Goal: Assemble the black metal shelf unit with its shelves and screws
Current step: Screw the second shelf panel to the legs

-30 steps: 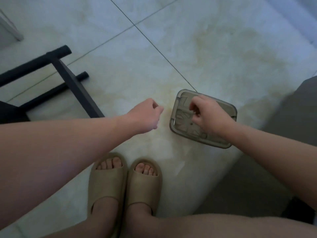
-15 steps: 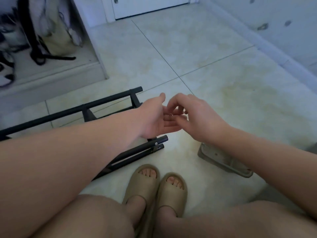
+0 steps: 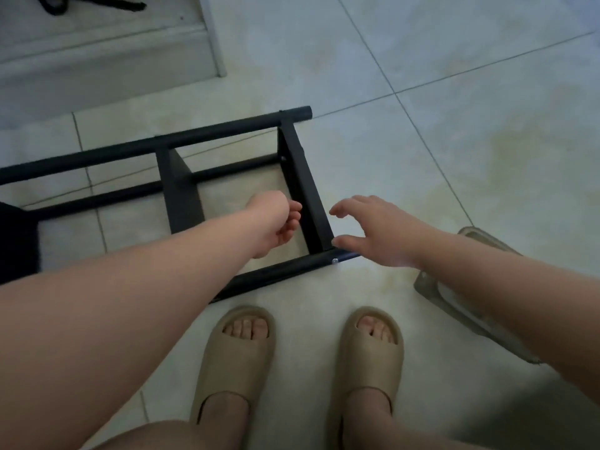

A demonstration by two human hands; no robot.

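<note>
At the near corner of the black frame [image 3: 300, 180], right hand [image 3: 383, 235] spread, thumb on the rail [image 3: 285, 272]; left hand [image 3: 276, 222] curled, contents indeterminate. Crossbars [image 3: 180, 193] appear fitted; shelves judged outstanding.

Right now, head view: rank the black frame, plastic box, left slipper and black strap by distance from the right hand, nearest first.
1. black frame: at the thumb of the right hand.
2. plastic box: just to its right, lower.
3. left slipper: below left.
4. black strap: far top left.
</note>
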